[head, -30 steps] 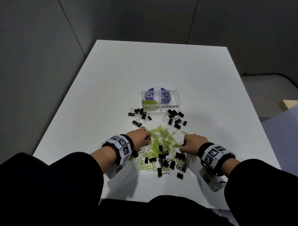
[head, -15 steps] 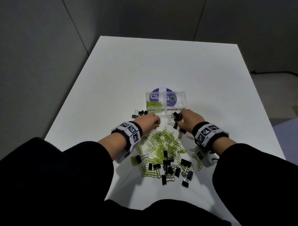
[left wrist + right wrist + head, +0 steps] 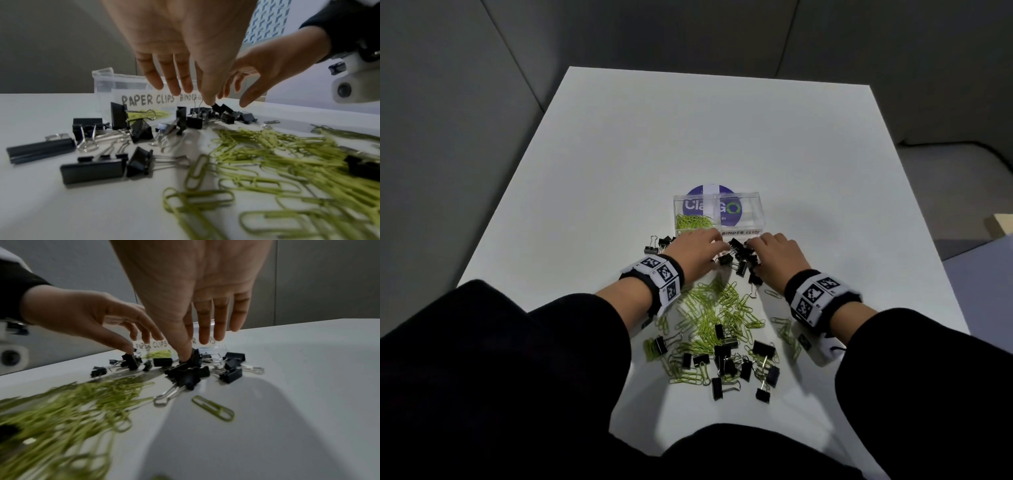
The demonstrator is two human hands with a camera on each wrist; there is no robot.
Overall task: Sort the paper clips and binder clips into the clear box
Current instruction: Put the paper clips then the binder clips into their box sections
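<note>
The clear box (image 3: 751, 207) stands mid-table, with green paper clips (image 3: 693, 221) in its left compartment; nothing shows in the right one, labelled for binder clips. Black binder clips (image 3: 739, 262) lie just in front of it. My left hand (image 3: 717, 245) reaches down there, thumb and forefinger pinching the wire handle of a binder clip (image 3: 194, 121). My right hand (image 3: 753, 244) is beside it, its thumb (image 3: 184, 353) and forefinger pinching a black binder clip (image 3: 196, 356), the other fingers straight. A heap of loose green paper clips (image 3: 715, 315) lies between my wrists.
More binder clips (image 3: 659, 242) sit left of my left hand. Near the table's front edge, binder clips and paper clips lie mixed together (image 3: 726, 359). One lone paper clip (image 3: 213, 408) lies right of the heap. The white table (image 3: 825, 171) drops off on both sides.
Both hands have moved forward from the paper clip heap to the binder clips in front of the box, and they now sit close together there.
</note>
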